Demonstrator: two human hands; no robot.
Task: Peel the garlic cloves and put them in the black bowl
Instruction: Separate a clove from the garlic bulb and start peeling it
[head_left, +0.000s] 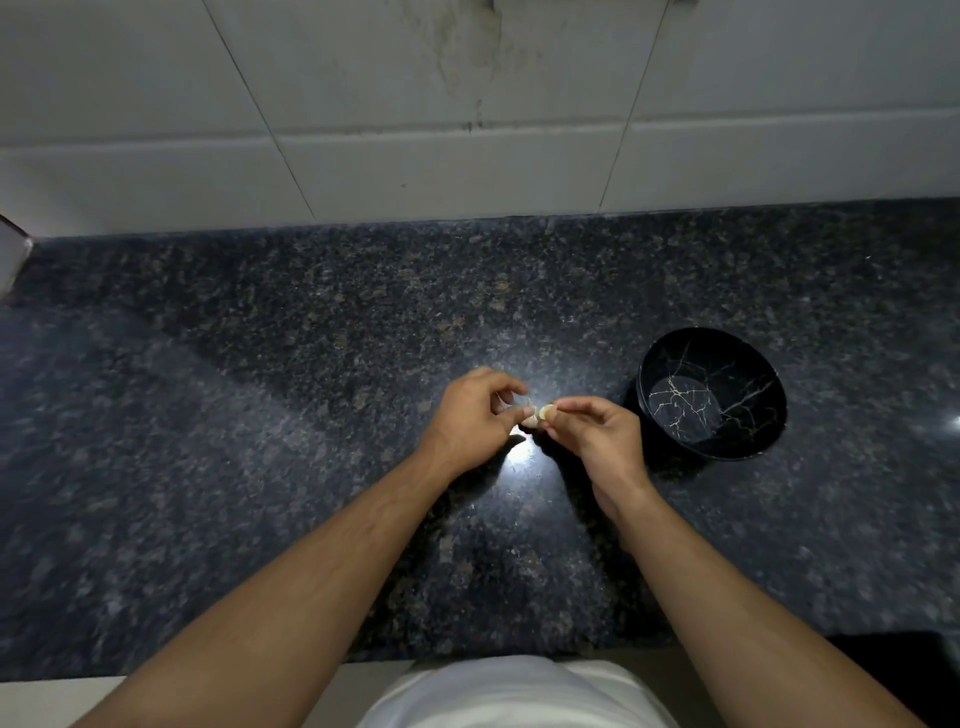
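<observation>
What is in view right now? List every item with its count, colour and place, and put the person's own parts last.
garlic clove: one, pale cream, held above the countertop between both hands, partly hidden by the fingers
black bowl: one, black with thin gold veining, on the countertop to the right of the hands; no cloves visible inside
countertop: one, dark speckled granite, fills the middle of the view
wall tiles: several, white, stained near the top, behind the countertop
white garment: one, white, bottom centre
left hand: one, pinches the clove's left end
right hand: one, pinches the clove's right end
</observation>
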